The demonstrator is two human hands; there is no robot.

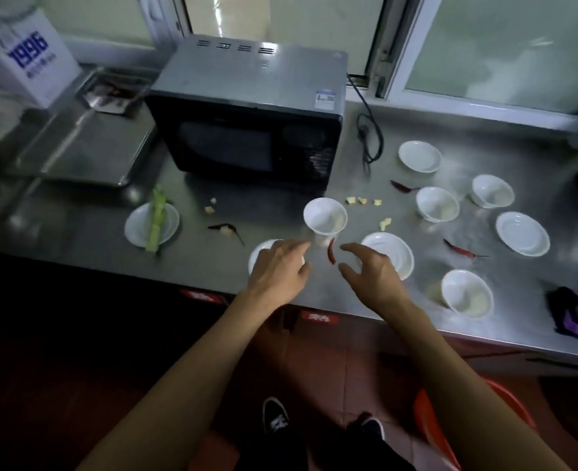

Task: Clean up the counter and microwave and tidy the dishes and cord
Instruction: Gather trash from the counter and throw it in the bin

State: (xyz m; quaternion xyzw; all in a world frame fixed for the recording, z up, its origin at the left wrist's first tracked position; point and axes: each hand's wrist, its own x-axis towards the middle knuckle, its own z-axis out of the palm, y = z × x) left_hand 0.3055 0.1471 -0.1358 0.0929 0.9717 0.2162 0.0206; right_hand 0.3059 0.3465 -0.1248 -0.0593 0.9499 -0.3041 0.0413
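Step in hand, judged: dish gathering, early stage. White bowl (325,217) raised and tilted just in front of the microwave (246,130), at 12 o'clock from both hands. Left hand (277,270) placed at the bowl's foot; contact blurred, so a grip could not be confirmed. Left fingers (296,248) extended toward the bowl's base, over a second white dish (258,251) on the desk (195,266). Right hand (372,273) held apart from the bowl, fingers half curled and spread wide, holding nothing, above a saucer (396,249) at 3 o'clock.

Red chilli (331,254) located between the two hands. Further bowls and saucers scattered from 1 to 4 o'clock; a plate with a green stalk (155,220) at 9 o'clock. Food scraps (360,200) strewn at 12 to 1 o'clock. Black cord (370,137) lying loose at 1 o'clock, right of the microwave.

Next move, judged: bowl to be nested with another; a firm hold was required, glazed ware being slippery.
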